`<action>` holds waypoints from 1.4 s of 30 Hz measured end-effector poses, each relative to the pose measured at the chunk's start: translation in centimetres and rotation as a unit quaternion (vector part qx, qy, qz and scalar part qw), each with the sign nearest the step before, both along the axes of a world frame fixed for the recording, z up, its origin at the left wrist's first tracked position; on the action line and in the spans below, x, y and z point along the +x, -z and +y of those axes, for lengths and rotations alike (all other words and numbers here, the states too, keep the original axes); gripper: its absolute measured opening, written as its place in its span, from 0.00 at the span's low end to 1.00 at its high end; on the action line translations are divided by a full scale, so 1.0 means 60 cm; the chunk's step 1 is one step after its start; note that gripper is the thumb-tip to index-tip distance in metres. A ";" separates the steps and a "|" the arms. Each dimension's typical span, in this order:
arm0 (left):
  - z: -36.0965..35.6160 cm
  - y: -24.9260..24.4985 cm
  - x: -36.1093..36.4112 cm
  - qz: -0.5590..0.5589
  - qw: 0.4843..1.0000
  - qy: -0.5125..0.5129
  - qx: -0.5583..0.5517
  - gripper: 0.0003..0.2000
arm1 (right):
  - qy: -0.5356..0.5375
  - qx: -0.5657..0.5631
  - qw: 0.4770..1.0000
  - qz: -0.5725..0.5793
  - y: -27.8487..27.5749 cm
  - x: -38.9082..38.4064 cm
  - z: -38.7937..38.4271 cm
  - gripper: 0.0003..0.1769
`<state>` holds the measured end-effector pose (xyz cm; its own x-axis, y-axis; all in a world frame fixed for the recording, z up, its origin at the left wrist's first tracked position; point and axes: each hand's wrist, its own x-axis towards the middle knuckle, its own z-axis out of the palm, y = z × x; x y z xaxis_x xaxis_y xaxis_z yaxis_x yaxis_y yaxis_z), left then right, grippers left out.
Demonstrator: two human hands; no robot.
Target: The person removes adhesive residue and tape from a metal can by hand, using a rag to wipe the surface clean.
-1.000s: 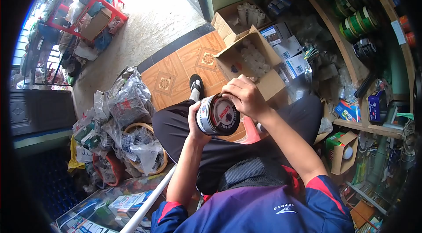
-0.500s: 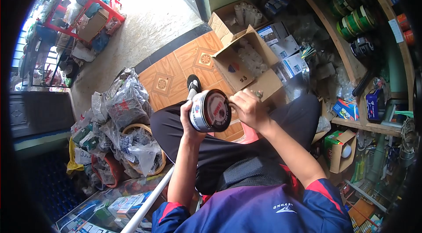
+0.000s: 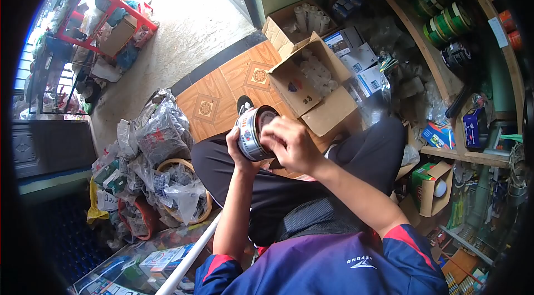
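Note:
My left hand (image 3: pixel 242 155) is wrapped around the side of a round tin can (image 3: pixel 251 138), which has a white and blue label and a dark top with red on it. The can is tilted above my lap, its top turned toward my right hand (image 3: pixel 292 144). Those right fingers are curled against the top and cover much of it. Whatever they may pinch is hidden.
Open cardboard boxes (image 3: pixel 303 92) with white items stand ahead on the tiled floor (image 3: pixel 222 86). Plastic-bagged goods (image 3: pixel 161 134) and a round basket (image 3: pixel 207 206) lie at left. Shelves (image 3: pixel 431 75) with cans are at right. A white pole (image 3: pixel 192 256) slants beside my left arm.
My right hand has moved left from the can's edge onto its top, with fingers now covering it. The left hand has turned the can slightly, showing more of its side label.

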<state>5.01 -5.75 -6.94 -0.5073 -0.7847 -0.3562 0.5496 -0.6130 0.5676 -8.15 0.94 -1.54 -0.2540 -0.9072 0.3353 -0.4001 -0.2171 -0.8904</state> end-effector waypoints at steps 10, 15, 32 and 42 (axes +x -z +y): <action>0.001 -0.045 0.000 0.026 0.998 0.045 -0.037 0.36 | 0.064 0.092 0.992 0.060 0.110 -0.075 -0.011 0.06; -0.023 -0.029 0.006 0.009 1.000 -0.012 -0.009 0.31 | 0.136 0.164 0.962 -0.171 0.103 -0.098 0.015 0.04; -0.012 -0.009 0.045 0.111 0.988 0.006 0.103 0.31 | 0.146 0.115 0.946 -0.264 0.037 -0.073 0.048 0.09; -0.002 0.010 0.038 0.170 0.977 0.014 0.126 0.36 | 0.019 -0.017 0.939 -0.342 -0.054 0.018 0.002 0.17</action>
<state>7.27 -5.86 -7.56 -0.6492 -0.6785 -0.3438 0.6618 -0.7267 0.1843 -7.05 1.06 1.69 -0.4517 -0.8854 0.1097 0.2558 -0.2463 -0.9348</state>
